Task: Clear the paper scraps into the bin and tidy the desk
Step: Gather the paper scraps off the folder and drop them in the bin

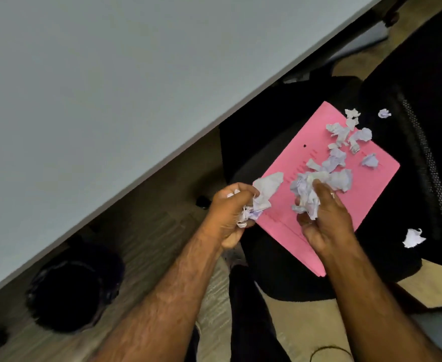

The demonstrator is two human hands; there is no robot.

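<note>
The left hand [230, 212] is closed around a crumpled wad of paper [263, 197], and bits of it poke out past the fingers. The right hand [324, 220] is curled around a second bunch of paper [306, 194], pinching it against the pink folder [327, 184]. The folder lies on the seat of a black chair [287, 278], and one corner hangs out over the seat edge. More paper scraps [340, 142] are spread loose on the far half of the folder. One scrap [384, 113] sits off the folder near the chair back, and a white scrap [413, 239] lies on the seat to the right. A dark round thing on the floor under the desk [84, 87] is probably the bin [70, 296], but it is too dark to be sure. Both hands are full, so little pieces could slip out on the way to the bin and land on the floor. If a hand bumps or lifts the folder, it could tip, and the loose scraps would slide off. The two scraps off the folder are easy to miss.
</note>
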